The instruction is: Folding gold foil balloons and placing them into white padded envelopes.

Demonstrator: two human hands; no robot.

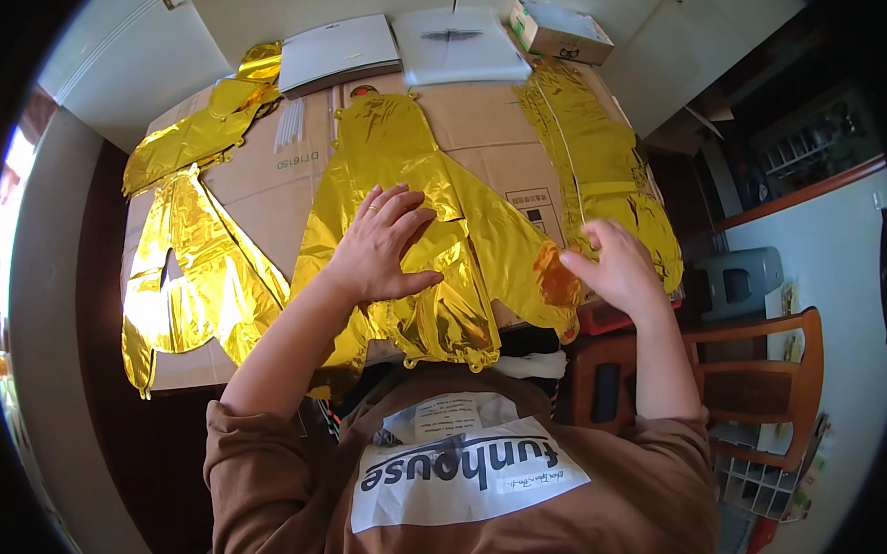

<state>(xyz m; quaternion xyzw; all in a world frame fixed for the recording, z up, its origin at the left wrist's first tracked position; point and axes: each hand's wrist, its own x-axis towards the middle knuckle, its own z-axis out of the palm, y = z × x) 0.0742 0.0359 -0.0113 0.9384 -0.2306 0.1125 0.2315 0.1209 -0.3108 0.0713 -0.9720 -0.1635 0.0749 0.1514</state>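
Observation:
A flat gold foil balloon lies spread over brown cardboard in the middle of the table. My left hand presses flat on it, fingers apart. My right hand is at the balloon's right edge, fingers curled, pinching a thin white string or straw that runs over another gold foil balloon on the right. Whether the fingers also grip foil I cannot tell.
More gold foil balloons lie at the left and far left back. Two white flat packets and a small cardboard box sit at the back. A wooden chair stands at the right.

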